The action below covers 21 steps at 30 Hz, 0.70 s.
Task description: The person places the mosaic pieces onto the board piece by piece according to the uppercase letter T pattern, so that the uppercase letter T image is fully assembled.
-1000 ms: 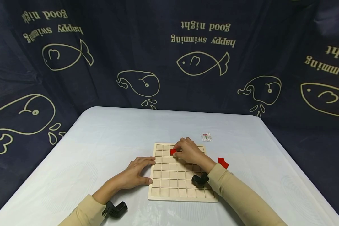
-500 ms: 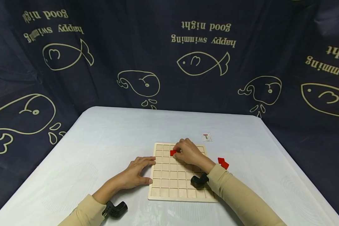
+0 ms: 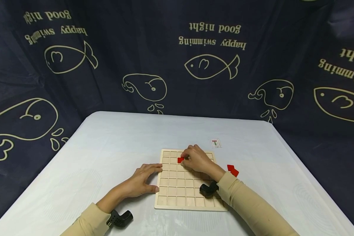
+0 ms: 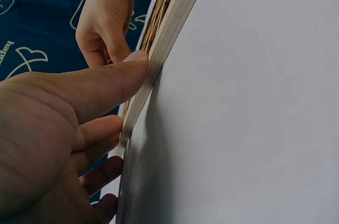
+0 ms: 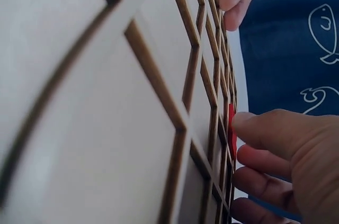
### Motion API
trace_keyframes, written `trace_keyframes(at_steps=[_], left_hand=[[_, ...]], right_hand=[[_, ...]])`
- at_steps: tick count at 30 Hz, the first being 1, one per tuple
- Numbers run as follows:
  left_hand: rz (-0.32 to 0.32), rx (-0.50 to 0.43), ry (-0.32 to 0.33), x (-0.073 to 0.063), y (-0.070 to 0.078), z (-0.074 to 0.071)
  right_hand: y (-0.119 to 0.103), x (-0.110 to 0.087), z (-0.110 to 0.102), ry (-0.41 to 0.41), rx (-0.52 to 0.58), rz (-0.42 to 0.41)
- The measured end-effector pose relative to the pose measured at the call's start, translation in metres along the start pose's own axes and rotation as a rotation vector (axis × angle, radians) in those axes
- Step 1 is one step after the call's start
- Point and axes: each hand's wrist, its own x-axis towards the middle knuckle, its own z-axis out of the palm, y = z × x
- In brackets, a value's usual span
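Observation:
A wooden grid board point(image 3: 172, 182) with square cells lies on the white table. Over its upper part, my right hand point(image 3: 198, 159) pinches a red square tile point(image 3: 180, 160) at one of the cells. In the right wrist view the thumb touches the edge of the red tile point(image 5: 231, 128), which sits low in or on the grid; the fingertips partly hide behind it. My left hand point(image 3: 140, 182) rests against the board's left edge, fingers extended. The left wrist view shows the thumb point(image 4: 114, 81) on the board's rim point(image 4: 159, 49).
Two more red tiles point(image 3: 234, 172) lie on the table right of the board, close to the right forearm. Beyond the board's top right corner is a small card point(image 3: 215, 143) printed with a grid and a red and green pattern. A dark printed cloth point(image 3: 177, 95) hangs behind the table.
My right hand and the red tile have shifted very slightly toward me, with the tile lying flatter over the cell. The left hand stays where it was.

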Motion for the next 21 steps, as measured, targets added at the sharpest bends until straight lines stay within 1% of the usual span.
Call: trace_keyframes(at_steps=[9,21], left_hand=[[-0.015,-0.004,-0.011,-0.001,0.001,-0.001],[-0.017,-0.011,-0.013,-0.001,0.001,0.000]], right_hand=[[0.003,-0.006,-0.012,0.033,0.072,0.019],[0.013,-0.022,-0.029,0.034,0.124,0.066]])
